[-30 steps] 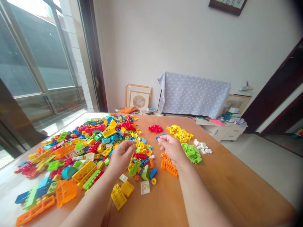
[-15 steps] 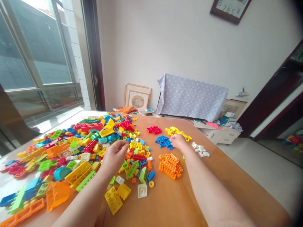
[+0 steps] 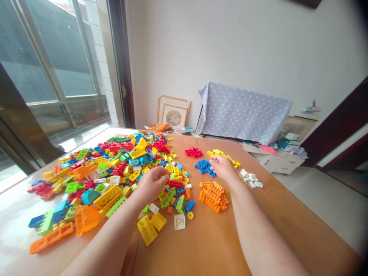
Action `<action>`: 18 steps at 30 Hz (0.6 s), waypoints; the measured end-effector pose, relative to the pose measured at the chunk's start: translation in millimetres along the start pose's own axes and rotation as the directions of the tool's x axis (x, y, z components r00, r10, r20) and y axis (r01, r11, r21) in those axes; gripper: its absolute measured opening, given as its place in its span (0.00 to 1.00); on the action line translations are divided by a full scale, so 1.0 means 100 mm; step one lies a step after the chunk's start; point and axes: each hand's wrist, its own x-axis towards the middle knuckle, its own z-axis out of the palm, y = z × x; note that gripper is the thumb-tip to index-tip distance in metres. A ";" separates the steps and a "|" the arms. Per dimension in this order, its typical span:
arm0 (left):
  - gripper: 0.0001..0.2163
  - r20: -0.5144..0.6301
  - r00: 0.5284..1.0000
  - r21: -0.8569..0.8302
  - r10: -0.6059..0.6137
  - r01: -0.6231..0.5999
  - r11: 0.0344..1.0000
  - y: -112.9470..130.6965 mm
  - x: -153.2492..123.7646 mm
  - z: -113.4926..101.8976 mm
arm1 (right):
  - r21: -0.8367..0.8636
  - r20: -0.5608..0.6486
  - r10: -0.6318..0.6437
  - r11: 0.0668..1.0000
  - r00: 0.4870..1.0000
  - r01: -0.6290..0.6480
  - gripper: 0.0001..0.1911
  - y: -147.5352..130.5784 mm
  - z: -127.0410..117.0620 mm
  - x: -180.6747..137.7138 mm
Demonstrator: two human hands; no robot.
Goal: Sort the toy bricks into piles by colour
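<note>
A big loose heap of bricks [image 3: 115, 172] is spreading along the tabletop's [image 3: 201, 245] left edge; small sorted piles [image 3: 213, 193] are sitting right of it, toward the far edge.

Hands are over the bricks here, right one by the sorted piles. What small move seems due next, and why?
Probably the left hand should pinch one small brick from the mixed pile beneath it. Its fingers are curled right over that heap, while the right hand rests beside the blue pile, and separate red, yellow and orange piles already lie apart on the table.
</note>
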 end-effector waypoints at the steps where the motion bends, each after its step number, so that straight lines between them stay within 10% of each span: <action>1: 0.15 0.041 0.997 0.053 0.066 -0.068 0.996 0.01 -0.02 0.01 | 0.033 0.019 -0.029 0.999 0.999 0.028 0.19 -0.05 0.02 -0.08; 7: 0.14 0.318 0.900 0.306 0.298 -0.395 0.866 0.09 -0.13 0.05 | 0.145 0.119 -0.173 0.977 0.978 0.155 0.18 -0.28 0.20 -0.51; 18: 0.07 0.268 0.955 0.644 0.126 -0.275 0.714 0.02 -0.13 -0.15 | -0.131 0.248 -0.380 0.898 0.891 0.419 0.10 -0.26 0.67 -0.84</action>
